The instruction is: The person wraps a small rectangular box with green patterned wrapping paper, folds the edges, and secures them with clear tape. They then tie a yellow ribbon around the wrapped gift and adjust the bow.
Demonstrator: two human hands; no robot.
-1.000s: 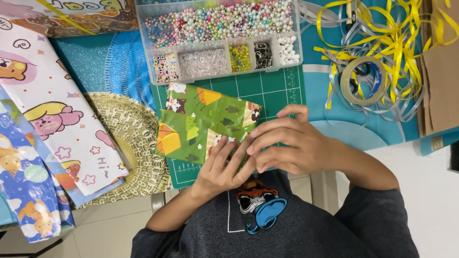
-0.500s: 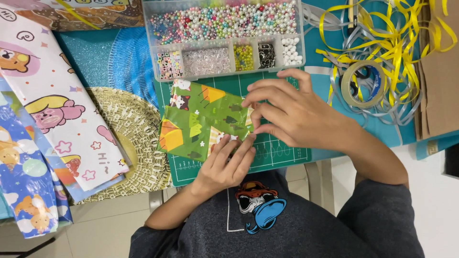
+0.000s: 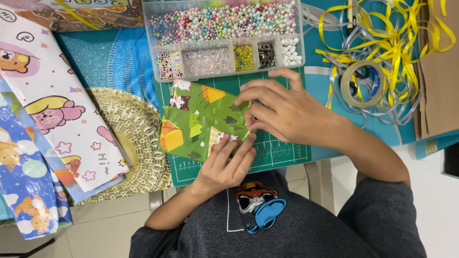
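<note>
since half a second ago, the right hand (image 3: 287,107) has slid down from the 12 o'clock edge of the green patterned wrapping paper (image 3: 196,122) to its 3 o'clock edge; judged, the fold there is being creased. its fingers are curled, pinching that edge. the left hand (image 3: 227,165) presses the 5 o'clock corner, fingers extended flat. the paper lies folded on the green cutting mat (image 3: 282,150), at 6 o'clock from the clear bead box (image 3: 224,38), showing tents and trees.

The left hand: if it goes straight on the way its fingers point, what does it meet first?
Probably the right hand. The left hand lies on the green wrapped package, fingers aimed up and right, almost touching the right hand's fingertips at the package edge.
</note>
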